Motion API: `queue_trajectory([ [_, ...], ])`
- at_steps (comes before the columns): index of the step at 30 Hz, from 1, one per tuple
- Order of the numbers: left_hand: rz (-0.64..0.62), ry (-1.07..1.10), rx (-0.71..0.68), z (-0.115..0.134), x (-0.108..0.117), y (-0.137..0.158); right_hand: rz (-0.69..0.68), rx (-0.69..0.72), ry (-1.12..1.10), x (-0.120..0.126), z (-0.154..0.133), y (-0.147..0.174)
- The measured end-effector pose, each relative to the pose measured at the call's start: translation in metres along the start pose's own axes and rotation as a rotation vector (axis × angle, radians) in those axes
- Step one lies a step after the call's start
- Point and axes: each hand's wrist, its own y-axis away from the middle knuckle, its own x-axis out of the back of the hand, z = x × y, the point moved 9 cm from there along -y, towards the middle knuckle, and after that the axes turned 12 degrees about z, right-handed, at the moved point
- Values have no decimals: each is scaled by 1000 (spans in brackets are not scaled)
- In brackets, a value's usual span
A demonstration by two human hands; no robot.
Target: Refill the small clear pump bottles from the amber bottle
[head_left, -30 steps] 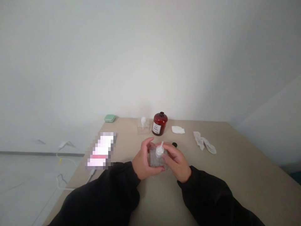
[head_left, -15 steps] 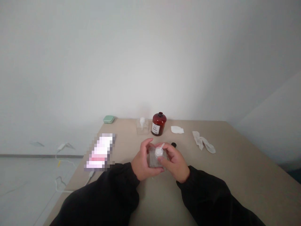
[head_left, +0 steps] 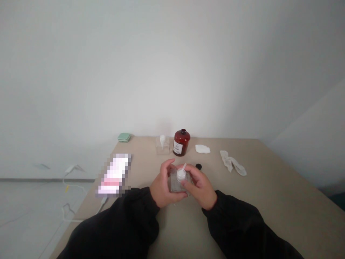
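Observation:
Between my hands is a clear, square pump bottle (head_left: 175,184) with a white pump head (head_left: 181,175) whose spout points away from me. My left hand (head_left: 163,187) wraps the bottle's left side, thumb along the near edge. From the right, my right hand (head_left: 201,187) grips the bottle at its pump, thumb against the collar; some of its fingers are hidden behind. Beyond them stands a brown-red bottle (head_left: 181,141) with a pale label and an uncapped neck. A second clear pump bottle (head_left: 162,145) is just left of it.
A black cap (head_left: 198,166) lies behind my right hand. Farther right are a folded white tissue (head_left: 202,149) and a crumpled one (head_left: 232,162). Leftward are a blurred-out phone (head_left: 114,174) on a white cable (head_left: 101,205) and a green case (head_left: 124,137) by the wall.
Almost nothing differs. Both hands keep their hold on the pump bottle, and the pump's spout has turned very slightly. The whole view has shifted by a few pixels.

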Motion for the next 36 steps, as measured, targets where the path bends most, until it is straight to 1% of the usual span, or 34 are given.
queue_trajectory([
  [4,3,6,4,0,0,0,-15,36,33,-1,-3,0],
  [9,1,-7,23,-3,0,0,11,-17,-7,1,1,0],
  [14,5,9,-1,-2,1,0,-14,41,35,-1,-6,-1],
  [19,4,2,4,-1,1,0,24,-11,-16,2,1,0],
  [23,-2,14,-11,1,0,-1,-23,29,22,-1,-5,0],
  [25,-7,11,-11,2,0,-1,-3,34,21,1,-6,-1],
  [28,-7,-6,8,0,0,-1,26,1,2,2,-1,-1],
  [30,-3,-2,19,-1,1,0,13,-3,7,2,0,0],
  [33,3,14,16,0,1,0,-19,33,29,0,-4,0],
  [36,-4,13,8,2,0,0,-4,32,20,1,-4,-1],
])
